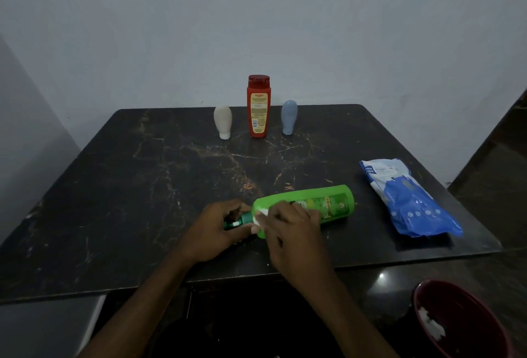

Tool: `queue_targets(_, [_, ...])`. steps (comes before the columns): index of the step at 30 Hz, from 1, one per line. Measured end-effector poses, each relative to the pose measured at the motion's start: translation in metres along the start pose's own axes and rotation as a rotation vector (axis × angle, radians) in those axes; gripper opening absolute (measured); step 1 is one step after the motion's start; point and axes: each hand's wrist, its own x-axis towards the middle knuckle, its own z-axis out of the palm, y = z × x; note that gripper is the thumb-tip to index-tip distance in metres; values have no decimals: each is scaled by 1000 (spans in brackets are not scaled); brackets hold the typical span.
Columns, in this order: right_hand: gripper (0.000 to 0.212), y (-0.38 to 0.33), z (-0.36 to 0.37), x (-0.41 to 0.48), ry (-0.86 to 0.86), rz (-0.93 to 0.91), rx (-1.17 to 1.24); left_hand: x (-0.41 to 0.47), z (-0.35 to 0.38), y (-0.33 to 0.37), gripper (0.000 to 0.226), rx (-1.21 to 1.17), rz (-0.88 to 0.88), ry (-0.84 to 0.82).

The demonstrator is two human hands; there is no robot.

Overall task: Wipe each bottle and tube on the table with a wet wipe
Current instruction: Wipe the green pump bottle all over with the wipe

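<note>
The dark table [114, 186] carries the work near its front edge, where the green bottle [322, 203] is laid on its side, its long axis running from the cap at the left to the base at the right. The cap end is gripped by the closed left hand [216, 229]. The right hand [288, 229] is curled over the shoulder, pressing a white wipe [261, 216] there; most of the body lies beyond it, rightward, judged unwiped.
</note>
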Motion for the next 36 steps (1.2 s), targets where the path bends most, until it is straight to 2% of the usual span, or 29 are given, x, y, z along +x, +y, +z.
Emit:
queue_targets(6, [27, 0, 0, 4, 25, -44, -17, 0, -1, 2, 17, 3, 22, -28])
queue_targets(11, [38, -15, -7, 30, -109, 15, -106, -2, 0, 5, 18, -3, 17, -17])
queue_targets(15, [36, -12, 4, 6, -44, -13, -107, -1, 1, 1, 17, -11, 10, -23])
queue_targets(19, [33, -1, 13, -20, 38, -38, -7, 2, 2, -4, 24, -30, -2, -48])
queue_targets(26, [32, 1, 9, -15, 25, -86, 26, 1, 2, -6, 18, -67, -10, -29])
queue_targets(31, [21, 9, 11, -26, 18, -99, 33, 1, 3, -7, 13, -77, -20, -27])
queue_targets(36, [12, 6, 10, -23, 70, -70, 111, 0, 2, -4, 18, -51, 12, -25])
